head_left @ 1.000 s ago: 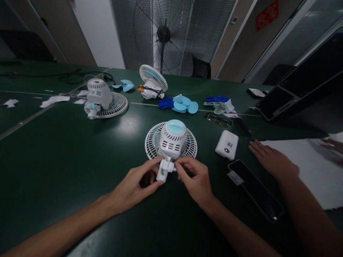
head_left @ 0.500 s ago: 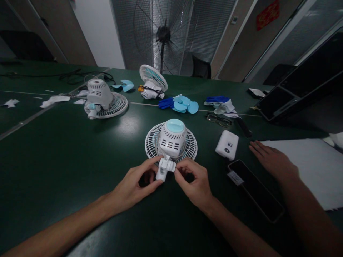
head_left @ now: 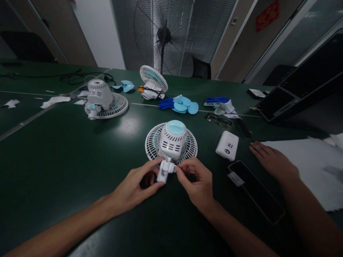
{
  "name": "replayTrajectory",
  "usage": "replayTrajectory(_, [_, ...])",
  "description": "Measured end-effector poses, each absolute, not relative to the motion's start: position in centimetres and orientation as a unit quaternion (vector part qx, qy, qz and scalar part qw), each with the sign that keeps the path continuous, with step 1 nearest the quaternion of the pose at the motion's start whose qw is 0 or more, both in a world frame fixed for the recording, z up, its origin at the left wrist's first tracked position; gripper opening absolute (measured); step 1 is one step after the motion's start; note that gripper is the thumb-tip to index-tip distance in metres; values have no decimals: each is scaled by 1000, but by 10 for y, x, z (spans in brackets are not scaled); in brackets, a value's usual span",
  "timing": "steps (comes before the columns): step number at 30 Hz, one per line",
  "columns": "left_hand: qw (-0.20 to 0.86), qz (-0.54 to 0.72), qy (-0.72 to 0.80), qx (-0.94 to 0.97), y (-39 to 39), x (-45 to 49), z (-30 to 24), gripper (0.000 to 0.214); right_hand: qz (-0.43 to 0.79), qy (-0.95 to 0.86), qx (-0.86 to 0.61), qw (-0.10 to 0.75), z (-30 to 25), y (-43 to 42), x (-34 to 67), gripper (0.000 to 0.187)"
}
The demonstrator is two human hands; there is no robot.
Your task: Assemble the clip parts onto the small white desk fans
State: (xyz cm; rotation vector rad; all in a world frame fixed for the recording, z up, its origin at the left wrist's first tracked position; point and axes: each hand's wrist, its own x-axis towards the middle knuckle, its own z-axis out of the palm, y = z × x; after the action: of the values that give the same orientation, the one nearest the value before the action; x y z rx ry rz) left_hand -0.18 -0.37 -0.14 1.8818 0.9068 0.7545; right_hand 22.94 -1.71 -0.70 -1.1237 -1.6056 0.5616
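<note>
A small white fan (head_left: 173, 140) with a light blue cap lies grille-down on the green table (head_left: 53, 160) in front of me. Its white bracket (head_left: 164, 171) juts toward me from the motor housing. My left hand (head_left: 134, 185) pinches the bracket from the left with thumb and forefinger. My right hand (head_left: 197, 182) pinches it from the right, fingers curled. Both hands are closed on the bracket.
Another person's hand (head_left: 272, 160) rests flat at the right beside a dark phone (head_left: 254, 191) and a white power bank (head_left: 227, 145). Two more small fans (head_left: 103, 98) (head_left: 153, 81), blue blades (head_left: 184, 104), blue gloves (head_left: 217, 99) and glasses (head_left: 219, 120) lie farther back. A laptop (head_left: 292, 89) stands at right.
My hands have barely shifted on the bracket; my right fingers moved slightly closer over it. The other person's hand has stayed put.
</note>
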Motion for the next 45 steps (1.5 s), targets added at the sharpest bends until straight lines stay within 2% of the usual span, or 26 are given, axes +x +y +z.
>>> replayTrajectory(10, [436,307,365,763,-3,-2,-3,59,215,-682,-445,539,-7,-15,232,13])
replayTrajectory(16, [442,308,363,761,-3,-2,-3,61,182,-726,-431,505,-4,-16,236,14])
replayTrajectory(31, [433,320,368,758,-3,-2,-4,60,242,-730,-440,464,-4,-14,235,12])
replayTrajectory(45, [426,309,368,766,-3,-4,-5,60,253,-732,-416,477,-4,-16,238,13])
